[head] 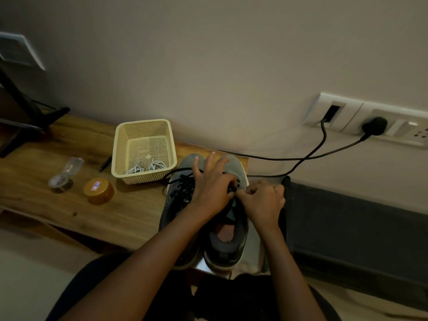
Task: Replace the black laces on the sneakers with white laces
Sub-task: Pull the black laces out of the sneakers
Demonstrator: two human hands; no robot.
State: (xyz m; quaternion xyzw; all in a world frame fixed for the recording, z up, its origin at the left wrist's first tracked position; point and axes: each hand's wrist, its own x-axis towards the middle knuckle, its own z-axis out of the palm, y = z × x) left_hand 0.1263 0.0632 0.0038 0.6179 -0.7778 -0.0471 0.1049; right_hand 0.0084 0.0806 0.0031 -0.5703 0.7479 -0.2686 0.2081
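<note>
2 grey sneakers [222, 249] sit side by side at the right end of the wooden surface [69, 205], toes to the wall, heels over the near edge. Black laces [183, 186] are threaded on the left one, with a loose end trailing toward the basket.

Left hand [213, 184] lies over both sneakers, 3 fingers straight out onto the toe caps. Its index is bent down at the eyelets; can't tell whether it pinches anything. Right hand [264, 198] is curled tight, fingertips pinching a black lace on the right sneaker. The hands cover most of that sneaker's lacing.

Cream mesh basket [142, 122] sits just left of the toes, white laces [148, 166] bundled in its near end. Black pen [105, 163] lies just beside the basket's left wall. Further left are a round gold lid [98, 189] with a red-blue label, possibly "SP" but blurred, and a clear plastic piece [64, 174], hard to identify. Black stand [20, 117] is cut off at the far left.

Wall socket strip [347, 112] is at the right, black plug [374, 126] in it, 2 cables [301, 158] running down behind the sneakers. Dark padded block [347, 228] is at the right of the surface.
</note>
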